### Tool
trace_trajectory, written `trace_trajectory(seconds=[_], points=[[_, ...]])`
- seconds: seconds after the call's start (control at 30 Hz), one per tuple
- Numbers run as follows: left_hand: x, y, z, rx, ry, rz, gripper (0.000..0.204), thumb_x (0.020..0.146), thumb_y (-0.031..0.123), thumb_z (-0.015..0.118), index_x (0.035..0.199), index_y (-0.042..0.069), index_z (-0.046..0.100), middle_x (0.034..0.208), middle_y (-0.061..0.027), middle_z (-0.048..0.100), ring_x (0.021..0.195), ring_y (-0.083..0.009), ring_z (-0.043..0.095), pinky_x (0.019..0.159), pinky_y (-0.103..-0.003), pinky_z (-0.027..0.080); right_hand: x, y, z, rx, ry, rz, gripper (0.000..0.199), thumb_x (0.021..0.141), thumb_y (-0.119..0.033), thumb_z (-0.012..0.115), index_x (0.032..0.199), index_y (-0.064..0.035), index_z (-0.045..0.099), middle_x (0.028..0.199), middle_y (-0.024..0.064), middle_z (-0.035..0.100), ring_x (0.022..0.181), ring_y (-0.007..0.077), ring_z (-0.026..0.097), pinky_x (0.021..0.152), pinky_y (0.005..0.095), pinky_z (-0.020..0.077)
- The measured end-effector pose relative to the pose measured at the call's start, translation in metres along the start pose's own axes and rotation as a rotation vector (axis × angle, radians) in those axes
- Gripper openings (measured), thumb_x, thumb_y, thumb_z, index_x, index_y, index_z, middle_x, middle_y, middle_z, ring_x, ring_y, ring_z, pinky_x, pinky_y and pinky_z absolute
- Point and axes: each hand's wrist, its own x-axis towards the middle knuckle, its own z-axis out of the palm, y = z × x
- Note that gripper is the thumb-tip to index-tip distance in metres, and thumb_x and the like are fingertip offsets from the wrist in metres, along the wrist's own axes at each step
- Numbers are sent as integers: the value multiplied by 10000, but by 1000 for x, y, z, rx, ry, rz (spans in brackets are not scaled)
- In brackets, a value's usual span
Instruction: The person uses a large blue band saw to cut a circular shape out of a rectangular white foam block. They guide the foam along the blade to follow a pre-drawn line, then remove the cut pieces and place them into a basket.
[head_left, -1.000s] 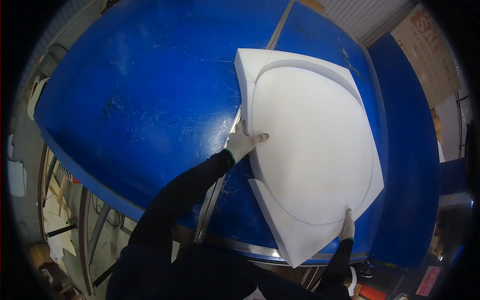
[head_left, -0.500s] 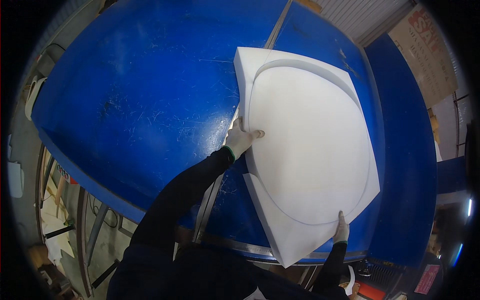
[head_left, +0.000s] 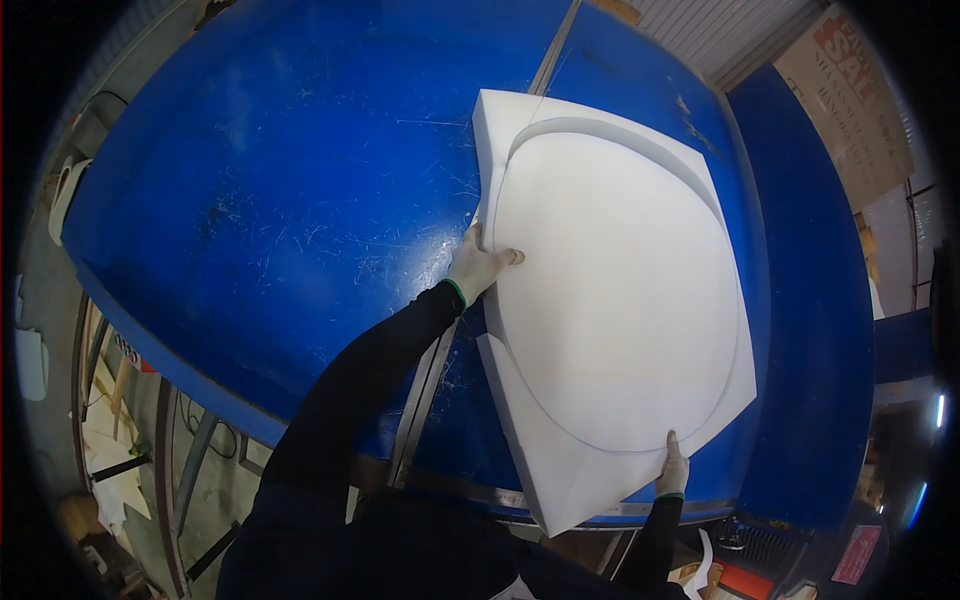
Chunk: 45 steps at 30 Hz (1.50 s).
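Observation:
A thick white foam block (head_left: 620,300) lies on the blue table, slightly right of the middle. A rounded cut line runs through its top face, with a visible gap along the far side. At the block's left edge, my left hand (head_left: 477,267), in a white glove with a green cuff, grips the side with its thumb resting on top. My right hand (head_left: 673,470), also gloved, holds the near right edge, one digit lying on the top face. The undersides of both grips are hidden by the foam.
The scratched blue table (head_left: 300,180) is split by a metal-edged slot (head_left: 420,400). A thin line, seemingly a wire or blade, shows near the block's far edge. A blue panel (head_left: 810,330) stands at the right, and a cardboard sheet (head_left: 845,110) at the far right.
The foam block has turned slightly clockwise: its far end shifted right and its near corner left. Both hands moved a little to the left with it, keeping their holds.

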Motion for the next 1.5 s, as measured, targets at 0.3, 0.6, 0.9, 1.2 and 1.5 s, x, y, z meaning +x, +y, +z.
trace_trajectory(seconds=[0.3, 0.6, 0.9, 1.2, 1.5], points=[[20, -3, -6, 48, 14, 1, 1042, 825, 187, 830, 1573, -68, 152, 1308, -269, 603, 1082, -297, 687, 911, -370, 583, -28, -5, 30, 153, 103, 55, 358, 971, -319, 733, 928, 34, 688, 788, 12, 598, 727, 141, 635, 665, 348, 591], [19, 21, -7, 29, 30, -63, 1049, 797, 225, 844, 1534, -102, 172, 1275, -275, 602, 1076, -302, 683, 911, -381, 575, -46, -5, 35, 146, 85, 112, 357, 963, -273, 731, 1049, 70, 682, 888, 34, 647, 732, 124, 621, 611, 293, 520], [32, 31, -9, 15, 38, -154, 996, 788, 293, 875, 1420, -142, 239, 1166, -254, 612, 959, -282, 698, 767, -387, 607, -58, 5, 60, 171, 216, 53, 390, 962, -352, 733, 905, 31, 691, 721, 10, 580, 632, 135, 609, 543, 328, 533], [-8, 47, -20, 232, -113, -200, 531, 842, 357, 820, 1038, -112, 668, 946, -185, 703, 853, -213, 692, 653, -347, 554, -67, -10, 71, 178, 178, 73, 428, 968, -359, 726, 1085, 50, 683, 853, 35, 652, 694, 142, 639, 571, 292, 530], [-6, 2, -9, 69, -170, -72, 746, 776, 194, 868, 1265, -192, 459, 1123, -246, 675, 975, -269, 714, 823, -339, 593, -59, -9, 65, 212, 143, 22, 472, 969, -323, 724, 1220, 66, 631, 1076, 100, 690, 871, 175, 696, 685, 308, 574]])
